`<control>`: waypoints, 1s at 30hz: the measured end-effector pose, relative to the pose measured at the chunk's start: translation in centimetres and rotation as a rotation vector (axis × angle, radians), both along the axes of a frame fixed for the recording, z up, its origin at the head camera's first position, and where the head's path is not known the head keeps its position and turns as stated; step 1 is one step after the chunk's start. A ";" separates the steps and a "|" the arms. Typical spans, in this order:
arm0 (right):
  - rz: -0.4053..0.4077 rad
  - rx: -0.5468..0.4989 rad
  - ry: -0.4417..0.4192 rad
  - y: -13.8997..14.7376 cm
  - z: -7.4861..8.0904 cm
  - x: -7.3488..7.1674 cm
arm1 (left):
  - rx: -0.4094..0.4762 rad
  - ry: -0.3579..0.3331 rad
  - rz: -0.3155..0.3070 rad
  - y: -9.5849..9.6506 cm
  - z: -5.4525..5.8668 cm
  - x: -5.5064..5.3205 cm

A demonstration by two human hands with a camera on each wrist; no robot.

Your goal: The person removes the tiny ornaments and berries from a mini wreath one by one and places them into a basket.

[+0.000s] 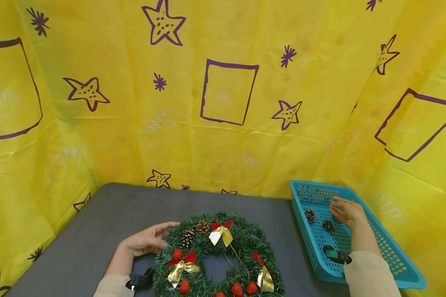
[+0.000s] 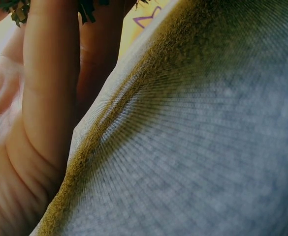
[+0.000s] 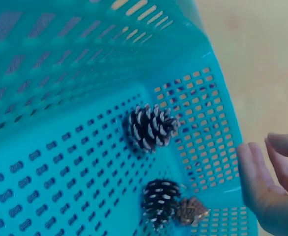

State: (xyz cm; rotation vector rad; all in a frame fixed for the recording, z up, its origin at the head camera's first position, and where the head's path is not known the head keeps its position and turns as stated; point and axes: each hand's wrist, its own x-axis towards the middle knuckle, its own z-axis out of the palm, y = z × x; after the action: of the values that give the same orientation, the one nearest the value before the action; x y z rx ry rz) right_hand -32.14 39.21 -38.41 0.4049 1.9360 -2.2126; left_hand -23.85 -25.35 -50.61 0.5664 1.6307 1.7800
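A green wreath [image 1: 252, 239] lies on the dark table, trimmed with red and gold bows [image 1: 221, 233], red strawberry-like berries [image 1: 184, 286] and two pine cones [image 1: 187, 239] at its upper left. My left hand [image 1: 148, 239] holds the wreath's left edge between thumb and fingers; its greenery shows at the top of the left wrist view. Over the blue basket [image 1: 301, 231], my right hand [image 1: 347, 210] has loosely bent fingers with nothing visible between them. Below it in the basket lie white-tipped pine cones [image 3: 151, 128] and a smaller brown cone [image 3: 192, 211].
The basket stands at the table's right side, its mesh walls rising around the cones. A yellow curtain [image 1: 230, 156] with purple drawings hangs behind and beside the grey table [image 1: 134, 202]. In the left wrist view, a pale sleeve [image 2: 193, 147] covers most of the picture.
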 end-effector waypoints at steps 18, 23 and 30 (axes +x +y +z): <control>0.082 -0.027 0.136 -2.5 2.2 -0.5 | -0.004 0.004 0.002 -0.1 -0.4 -0.1; 0.110 -0.058 0.185 -3.3 3.5 -0.5 | -0.010 0.009 0.006 -0.1 -0.3 0.0; 0.181 -0.043 0.213 -4.3 5.1 -0.1 | -0.017 0.007 0.010 0.0 -0.1 0.1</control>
State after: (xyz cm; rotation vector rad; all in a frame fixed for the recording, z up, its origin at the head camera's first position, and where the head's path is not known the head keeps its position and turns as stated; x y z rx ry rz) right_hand -32.24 34.89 -33.32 -0.0143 1.9327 -2.2522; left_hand -23.80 -25.36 -50.74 0.5584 1.6545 1.7715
